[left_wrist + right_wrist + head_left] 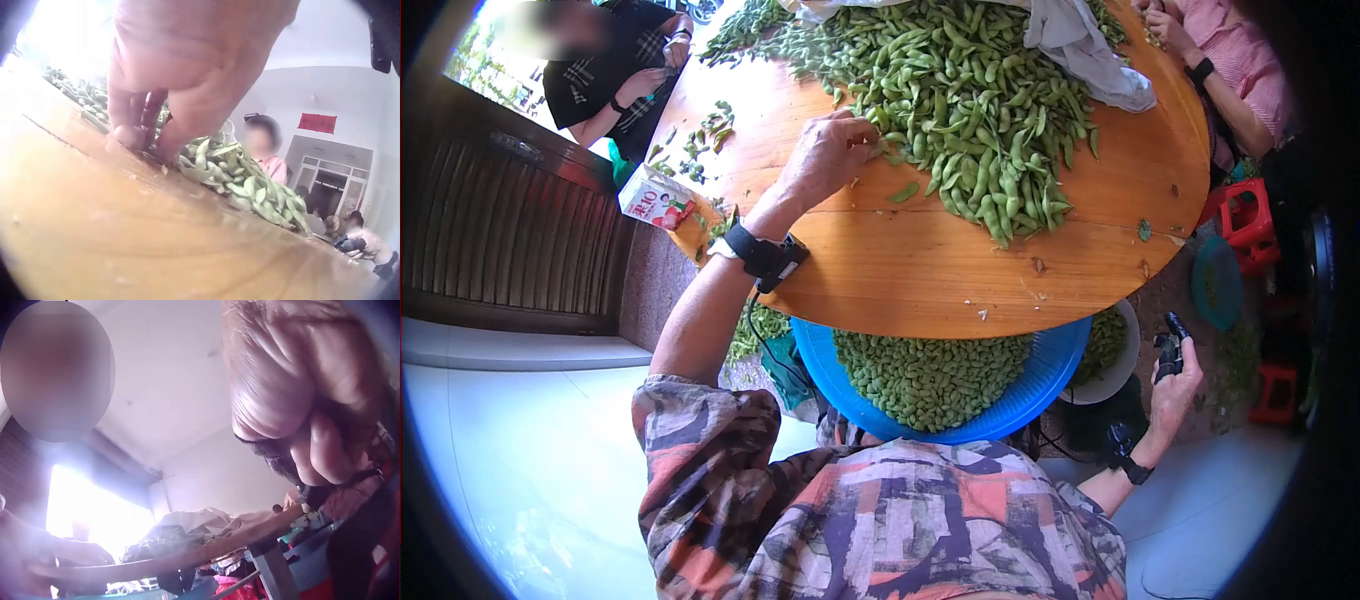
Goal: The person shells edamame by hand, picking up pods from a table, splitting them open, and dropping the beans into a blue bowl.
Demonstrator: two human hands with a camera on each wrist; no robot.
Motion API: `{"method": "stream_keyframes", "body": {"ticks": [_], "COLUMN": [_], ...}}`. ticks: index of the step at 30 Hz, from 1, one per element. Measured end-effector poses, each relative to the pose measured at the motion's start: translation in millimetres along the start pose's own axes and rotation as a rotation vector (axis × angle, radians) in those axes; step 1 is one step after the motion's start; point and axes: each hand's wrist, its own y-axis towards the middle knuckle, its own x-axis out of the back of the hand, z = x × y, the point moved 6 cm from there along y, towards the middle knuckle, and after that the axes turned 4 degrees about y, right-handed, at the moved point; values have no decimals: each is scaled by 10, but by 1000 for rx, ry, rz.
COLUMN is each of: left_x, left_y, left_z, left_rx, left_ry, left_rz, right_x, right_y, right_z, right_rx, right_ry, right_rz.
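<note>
Patterned shirt fabric (940, 520) lay nearest, then a blue basin (1055, 385) of green beans (930, 385) at the near edge of the wooden desk (880, 290). Green pods (990, 150) lay heaped on its far side. I had the left hand (830, 160) narrow, fingertips down beside them; I could not tell whether it held one. The right hand (1175, 395), off the desk at right, curled round a dark object (1168, 355).
</note>
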Motion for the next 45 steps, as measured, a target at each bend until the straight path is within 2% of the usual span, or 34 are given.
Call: {"method": "stream_keyframes", "body": {"ticks": [2, 4, 8, 11, 15, 17, 19, 20, 21, 23, 25, 26, 27, 29, 30, 32, 33, 35, 37, 39, 41, 42, 44, 45], "left_x": [62, 47, 27, 1, 201, 334, 446, 513, 706, 794, 635, 354, 331, 133, 85, -88, -99, 28, 240, 429, 537, 563, 658, 720], "left_y": [-66, -85, -132, -145, -321, -470, -638, -696, -713, -647, -503, -433, -399, -395, -388, -420, -435, -472, -598, -761, -885, -845, -705, -570], "left_z": [-19, 26, -8, 39, 36, 230, 380, 480, 266, 48, 19, 185, -119, -372, -353, -283, -207, 101, 515, 684, 584, 554, 395, 275], "left_rx": [141, 98, 29, 44, 45, 75, -177, -66, 80, 76, -63, -299, -96, -153, -154, -227, -223, -166, -213, 20, 93, 90, -51, -28], "left_ry": [13, 23, 77, 108, 73, 344, 679, 748, 655, 697, 495, 403, 224, 300, 299, 489, 490, 737, 866, 794, 799, 800, 668, 526], "left_rz": [16, 15, -15, 26, 52, 145, 351, 295, 120, -26, -61, -42, -10, 84, 85, 107, 112, 111, -67, 164, 373, 371, 187, 105], "right_x": [-24, -57, -54, -30, -14, -16, -7, -16, -31, -76, -119, -132, -140, -125, -109, -86, -78, -95, -120, -143, -154, -162, -177, -191], "right_y": [-7, -4, -30, -34, -52, -66, -54, -38, -20, -4, 17, 10, -8, -17, -20, -25, -17, -1, -7, 6, 7, 19, 39, 46], "right_z": [-18, -60, 35, 25, -66, -113, -120, -132, -148, -136, -43, 1, 52, 67, 2, -146, -220, -245, -260, -265, -290, -317, -287, -239], "right_rx": [-9, -15, 47, 70, 11, -31, 4, 3, 3, 5, 81, 83, 79, 73, 8, -63, -44, -21, -85, -54, -27, -14, 8, 13], "right_ry": [3, 76, 36, 20, 55, 87, 86, 87, 83, 75, 21, 20, 26, 32, 69, 105, 78, 56, 74, 99, 118, 108, 96, 78], "right_rz": [4, 36, 25, 25, 43, 50, 52, 53, 45, 44, 46, 47, 49, 50, 62, 79, 76, 82, 89, 86, 74, 79, 85, 94]}}
